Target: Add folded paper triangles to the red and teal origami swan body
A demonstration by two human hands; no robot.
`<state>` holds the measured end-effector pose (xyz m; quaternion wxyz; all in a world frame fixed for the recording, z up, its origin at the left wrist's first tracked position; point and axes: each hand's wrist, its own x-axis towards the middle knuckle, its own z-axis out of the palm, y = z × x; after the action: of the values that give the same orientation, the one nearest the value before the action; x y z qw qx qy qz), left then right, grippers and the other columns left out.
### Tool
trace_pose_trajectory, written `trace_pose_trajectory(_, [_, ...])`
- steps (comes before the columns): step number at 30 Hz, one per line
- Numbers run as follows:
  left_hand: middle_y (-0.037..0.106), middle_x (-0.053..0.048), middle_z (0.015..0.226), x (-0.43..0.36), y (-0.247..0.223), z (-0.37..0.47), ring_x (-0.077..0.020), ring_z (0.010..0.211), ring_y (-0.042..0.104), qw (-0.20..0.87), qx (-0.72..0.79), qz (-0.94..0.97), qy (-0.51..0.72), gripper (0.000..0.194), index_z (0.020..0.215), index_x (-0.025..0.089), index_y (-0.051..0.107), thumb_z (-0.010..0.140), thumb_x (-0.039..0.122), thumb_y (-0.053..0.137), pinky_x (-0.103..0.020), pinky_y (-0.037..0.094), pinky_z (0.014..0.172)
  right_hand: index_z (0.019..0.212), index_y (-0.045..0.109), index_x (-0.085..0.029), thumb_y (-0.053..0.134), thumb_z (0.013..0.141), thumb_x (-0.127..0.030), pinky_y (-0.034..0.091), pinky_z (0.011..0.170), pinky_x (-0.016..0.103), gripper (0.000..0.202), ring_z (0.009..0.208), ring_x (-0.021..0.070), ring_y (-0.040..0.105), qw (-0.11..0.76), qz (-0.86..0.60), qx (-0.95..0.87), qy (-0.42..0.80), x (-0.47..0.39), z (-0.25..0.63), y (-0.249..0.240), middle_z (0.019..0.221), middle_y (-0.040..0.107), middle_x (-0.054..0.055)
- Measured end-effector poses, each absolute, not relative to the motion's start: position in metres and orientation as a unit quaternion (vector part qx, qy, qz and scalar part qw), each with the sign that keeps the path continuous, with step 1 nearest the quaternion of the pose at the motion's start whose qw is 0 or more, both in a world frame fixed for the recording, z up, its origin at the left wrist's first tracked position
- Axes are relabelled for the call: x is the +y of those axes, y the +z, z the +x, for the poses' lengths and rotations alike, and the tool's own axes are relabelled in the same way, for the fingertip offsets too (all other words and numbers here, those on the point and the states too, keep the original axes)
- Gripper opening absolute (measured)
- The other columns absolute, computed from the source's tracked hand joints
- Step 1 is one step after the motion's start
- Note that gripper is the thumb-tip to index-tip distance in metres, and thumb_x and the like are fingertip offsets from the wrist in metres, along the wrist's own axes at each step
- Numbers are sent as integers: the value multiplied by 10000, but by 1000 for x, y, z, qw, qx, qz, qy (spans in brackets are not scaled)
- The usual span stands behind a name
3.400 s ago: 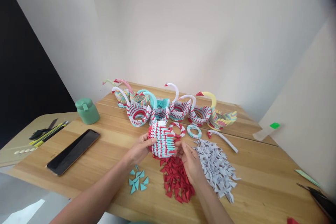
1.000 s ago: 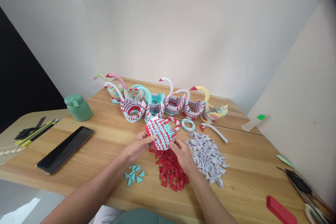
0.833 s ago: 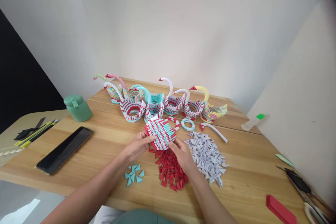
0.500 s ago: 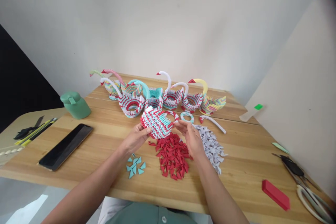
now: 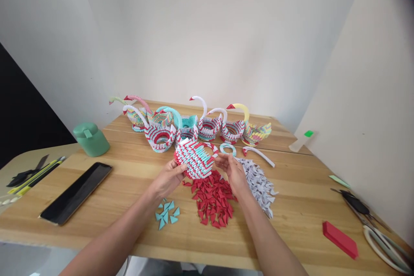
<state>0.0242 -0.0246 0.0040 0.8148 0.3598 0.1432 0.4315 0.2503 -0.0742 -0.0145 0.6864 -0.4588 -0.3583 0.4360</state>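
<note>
Near the centre of the frame, a patterned paper bowl (image 5: 194,160) is pinched at its left side between thumb and fingers of the left hand (image 5: 171,175). The right hand (image 5: 233,174) is held by its spiky right edge, fingers bent; whether a piece is gripped cannot be told. Several rows appear built. No neck is seen on it; a loose white neck (image 5: 261,158) lies right of centre, and red pieces (image 5: 213,202) are left unused below.

A red, white and turquoise paper body (image 5: 194,159) tilts, held aloft.
</note>
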Motion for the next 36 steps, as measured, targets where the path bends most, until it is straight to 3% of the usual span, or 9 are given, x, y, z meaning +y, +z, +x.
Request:
trace_pose_trajectory(7, [741, -68, 976, -20, -2, 25, -181, 891, 670, 802, 132, 371, 449, 281, 997, 143, 699, 733, 198, 780, -301, 479, 876, 930, 735, -185, 623, 803, -623, 547, 739, 322, 470, 743, 186, 687, 691, -463, -357, 425, -73, 253, -12, 808, 749, 64])
trace_pose_trajectory(14, [738, -40, 965, -12, -4, 24, -155, 886, 660, 784, 122, 366, 486, 220, 951, 156, 704, 746, 198, 769, -282, 477, 883, 933, 718, -194, 553, 856, -607, 541, 730, 329, 451, 757, 196, 680, 687, -501, -427, 310, -75, 274, -3, 808, 734, 55])
trace_pose_trajectory(20, [739, -41, 973, -13, -2, 24, -158, 903, 659, 780, 118, 375, 487, 202, 954, 159, 705, 761, 191, 754, -291, 480, 894, 800, 700, -185, 609, 818, -561, 538, 698, 335, 388, 688, 206, 668, 621, -580, -475, 229, -77, 281, 5, 713, 717, 42])
trace_pose_trajectory(36, [734, -37, 976, -15, -2, 26, -155, 908, 653, 791, 104, 358, 486, 173, 951, 161, 701, 780, 159, 728, -309, 481, 935, 720, 663, -195, 512, 910, -412, 455, 654, 296, 326, 699, 212, 668, 446, -664, -594, 92, -72, 284, -5, 705, 710, 39])
